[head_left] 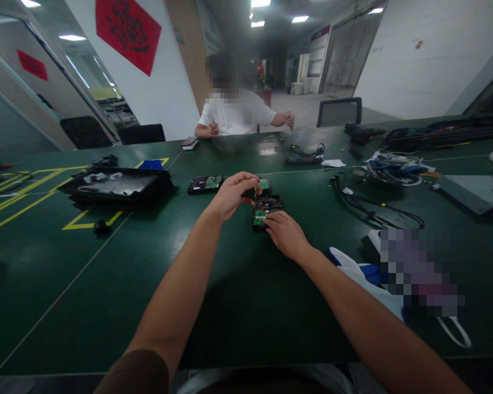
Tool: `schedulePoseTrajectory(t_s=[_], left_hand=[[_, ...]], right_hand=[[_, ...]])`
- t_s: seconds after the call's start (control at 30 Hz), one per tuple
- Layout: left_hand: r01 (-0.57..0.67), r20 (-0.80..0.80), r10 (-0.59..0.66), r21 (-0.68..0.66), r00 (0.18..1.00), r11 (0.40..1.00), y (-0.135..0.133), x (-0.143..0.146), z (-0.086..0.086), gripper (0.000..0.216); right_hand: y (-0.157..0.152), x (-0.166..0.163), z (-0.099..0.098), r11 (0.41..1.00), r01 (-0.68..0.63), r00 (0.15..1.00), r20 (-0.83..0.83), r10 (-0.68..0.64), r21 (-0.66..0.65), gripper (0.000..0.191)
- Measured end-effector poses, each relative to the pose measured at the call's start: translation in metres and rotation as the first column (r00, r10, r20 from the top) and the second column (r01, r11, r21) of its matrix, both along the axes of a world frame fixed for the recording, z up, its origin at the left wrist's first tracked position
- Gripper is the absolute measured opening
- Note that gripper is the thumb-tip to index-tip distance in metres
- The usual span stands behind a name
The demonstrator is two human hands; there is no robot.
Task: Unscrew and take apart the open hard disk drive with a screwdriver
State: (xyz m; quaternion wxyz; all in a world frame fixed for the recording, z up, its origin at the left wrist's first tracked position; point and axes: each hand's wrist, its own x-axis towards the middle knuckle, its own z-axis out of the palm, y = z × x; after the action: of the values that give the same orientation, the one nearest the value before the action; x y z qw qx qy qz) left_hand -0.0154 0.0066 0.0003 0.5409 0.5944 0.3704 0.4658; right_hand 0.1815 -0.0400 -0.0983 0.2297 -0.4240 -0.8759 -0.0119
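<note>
Left hand [239, 195] pinching a small yellow-marked dark object [253, 192], I'd brace the black-and-green rectangular drive [258, 219], well inside the green table's [230, 328] near edge, with my right hand [286, 233], grip unclear.

1. A broad bare lane of green tabletop [230, 312] runs between left forearm [184, 279] and right forearm [353, 301], straight up to the hard drive [260, 220]!
2. Traffic there: right hand [287, 235] crowds its right side, left hand [236, 194] guards the far left approach.
3. Swing left, there's room, until the black tray [137, 183] and a second drive [205, 184] block the way.
4. Tight on the right: glove [355, 268] beside the forearm, cables [381, 219] beyond.
</note>
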Motion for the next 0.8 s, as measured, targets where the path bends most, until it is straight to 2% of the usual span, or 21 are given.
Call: schedulePoseTrajectory(t_s=[0.13, 0.3, 0.43, 0.57, 0.8], left_hand=[[0.019, 0.082, -0.015, -0.057, 0.997, 0.998, 0.0017, 0.0019, -0.0022, 0.020], [-0.068, 0.009, 0.068, -0.010, 0.998, 0.998, 0.0030, -0.0004, -0.0017, 0.019], [-0.030, -0.024, 0.030, -0.018, 0.999, 0.999, -0.0001, 0.0010, 0.0008, 0.024], [-0.029, 0.028, 0.030, -0.030, 0.999, 0.999, 0.0001, 0.0033, -0.0011, 0.024], [-0.035, 0.117, 0.051, -0.132, 0.992, 0.991, 0.0055, 0.0031, -0.0067, 0.024]], right_hand=[[-0.0015, 0.0022, 0.0012, 1.000, 0.021, 1.000, -0.012, -0.021, -0.005, 0.030], [-0.0047, 0.0059, 0.0044, 0.998, 0.067, 0.998, -0.012, -0.067, 0.019, 0.028], [-0.0053, 0.0083, 0.0061, 0.997, 0.073, 0.997, 0.008, -0.073, 0.023, 0.028], [-0.0031, 0.0093, 0.0048, 0.997, 0.072, 0.997, 0.003, -0.072, 0.008, 0.026], [-0.0003, 0.0100, 0.0014, 0.999, 0.041, 0.998, -0.046, -0.041, -0.001, 0.025]])
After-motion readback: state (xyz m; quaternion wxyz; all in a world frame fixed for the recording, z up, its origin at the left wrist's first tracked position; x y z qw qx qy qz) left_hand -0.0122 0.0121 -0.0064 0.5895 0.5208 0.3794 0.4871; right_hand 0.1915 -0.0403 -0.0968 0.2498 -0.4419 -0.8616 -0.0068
